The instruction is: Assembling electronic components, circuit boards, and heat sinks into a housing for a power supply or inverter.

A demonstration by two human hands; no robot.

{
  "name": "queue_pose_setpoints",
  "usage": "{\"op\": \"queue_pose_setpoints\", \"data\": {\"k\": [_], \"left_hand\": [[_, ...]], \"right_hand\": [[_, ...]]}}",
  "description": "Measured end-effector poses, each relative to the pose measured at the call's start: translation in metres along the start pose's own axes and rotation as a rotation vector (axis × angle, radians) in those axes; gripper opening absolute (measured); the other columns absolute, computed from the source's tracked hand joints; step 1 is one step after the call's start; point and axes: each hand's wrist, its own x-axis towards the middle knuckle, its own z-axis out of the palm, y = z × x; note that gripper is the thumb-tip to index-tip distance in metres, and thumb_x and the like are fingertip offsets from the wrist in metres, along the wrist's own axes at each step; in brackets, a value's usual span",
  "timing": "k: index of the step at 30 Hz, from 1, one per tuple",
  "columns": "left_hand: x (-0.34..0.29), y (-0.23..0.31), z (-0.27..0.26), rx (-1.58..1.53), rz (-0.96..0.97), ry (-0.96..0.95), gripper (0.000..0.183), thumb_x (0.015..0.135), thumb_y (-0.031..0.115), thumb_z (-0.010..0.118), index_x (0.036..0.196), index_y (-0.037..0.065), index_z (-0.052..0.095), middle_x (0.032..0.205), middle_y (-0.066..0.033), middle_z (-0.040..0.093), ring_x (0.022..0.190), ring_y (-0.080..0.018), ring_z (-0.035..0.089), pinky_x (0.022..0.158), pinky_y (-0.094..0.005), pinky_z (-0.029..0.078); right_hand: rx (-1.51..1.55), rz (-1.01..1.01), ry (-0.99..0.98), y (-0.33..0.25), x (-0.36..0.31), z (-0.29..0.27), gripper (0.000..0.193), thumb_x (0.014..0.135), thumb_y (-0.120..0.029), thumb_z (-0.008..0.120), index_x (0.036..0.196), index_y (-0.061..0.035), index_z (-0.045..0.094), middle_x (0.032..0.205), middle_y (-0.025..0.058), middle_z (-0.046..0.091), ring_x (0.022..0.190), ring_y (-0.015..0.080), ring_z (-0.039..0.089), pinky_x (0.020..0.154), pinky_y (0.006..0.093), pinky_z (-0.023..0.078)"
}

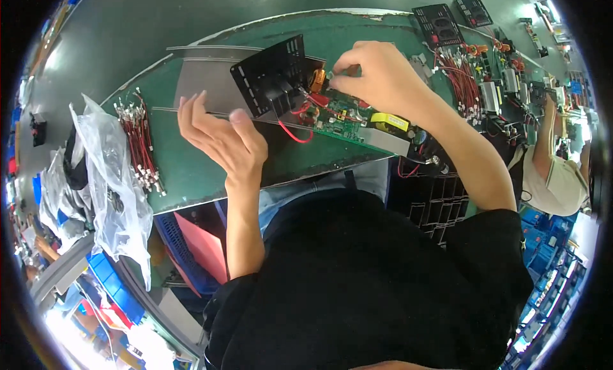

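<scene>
A green circuit board (343,126) lies on the bench in front of me, carrying a yellow-wrapped transformer (391,120) and an orange coil (317,80). At its left end a black slotted panel (263,75) stands tilted, joined to the board by red and black wires (295,137). My left hand (223,138) hovers open just left of the panel, fingers spread, holding nothing. Over the far side of the board, my right hand (382,78) has its thumb and index finger pinched beside the orange coil. What sits between those fingertips is too small to make out.
Beneath the panel lies a grey metal sheet (203,82). Bundled red and white wires (137,143) and a clear plastic bag (108,172) are at the left. More wires (458,82), black panels (438,25) and boards sit at the right. Another person (554,181) works at far right.
</scene>
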Motion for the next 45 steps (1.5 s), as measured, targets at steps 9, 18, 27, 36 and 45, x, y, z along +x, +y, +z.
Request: {"op": "queue_pose_setpoints", "data": {"k": [9,18,27,36,45], "left_hand": [[-0.003,-0.007,0.005,-0.015,-0.008,0.010,0.056,0.100,0.044,0.042,0.124,-0.006,0.051,0.126,-0.0232,0.046,0.124,-0.0429,0.042,0.108,-0.0543,0.031],[-0.004,-0.007,0.004,0.011,0.025,-0.028,0.051,0.100,0.043,0.043,0.121,-0.003,0.055,0.123,-0.0197,0.052,0.125,-0.0421,0.042,0.109,-0.0531,0.029],[-0.002,-0.005,0.005,0.054,0.038,-0.043,0.049,0.100,0.042,0.044,0.117,-0.003,0.058,0.120,-0.0183,0.055,0.124,-0.0415,0.043,0.110,-0.0520,0.028],[-0.002,-0.003,0.005,0.046,0.036,-0.033,0.049,0.101,0.042,0.043,0.114,-0.002,0.060,0.118,-0.0175,0.056,0.124,-0.0409,0.043,0.110,-0.0514,0.027],[-0.002,-0.002,0.005,0.060,0.013,-0.050,0.046,0.100,0.041,0.044,0.112,-0.001,0.060,0.118,-0.0174,0.057,0.124,-0.0416,0.044,0.109,-0.0506,0.027]], "right_hand": [[0.129,0.104,0.046,-0.008,0.009,0.011,0.018,0.081,-0.017,0.068,0.086,-0.0017,0.077,0.078,0.0174,0.072,0.070,0.0369,0.068,0.069,0.0432,0.054],[-0.100,-0.113,0.181,-0.001,-0.003,0.024,0.010,0.081,-0.012,0.074,0.088,-0.0048,0.077,0.087,0.0097,0.070,0.085,0.0320,0.065,0.075,0.0401,0.050],[-0.086,-0.153,0.360,-0.005,-0.010,0.037,0.011,0.081,-0.011,0.076,0.091,-0.0059,0.077,0.080,0.0076,0.066,0.081,0.0293,0.062,0.072,0.0399,0.048],[-0.106,-0.034,0.370,-0.008,-0.011,0.045,0.008,0.078,-0.011,0.077,0.084,-0.0067,0.075,0.079,0.0052,0.066,0.080,0.0265,0.061,0.073,0.0385,0.047],[-0.305,-0.259,0.418,-0.009,-0.010,0.048,0.009,0.073,-0.008,0.078,0.075,-0.0080,0.070,0.074,0.0014,0.059,0.078,0.0233,0.058,0.074,0.0377,0.045]]}}
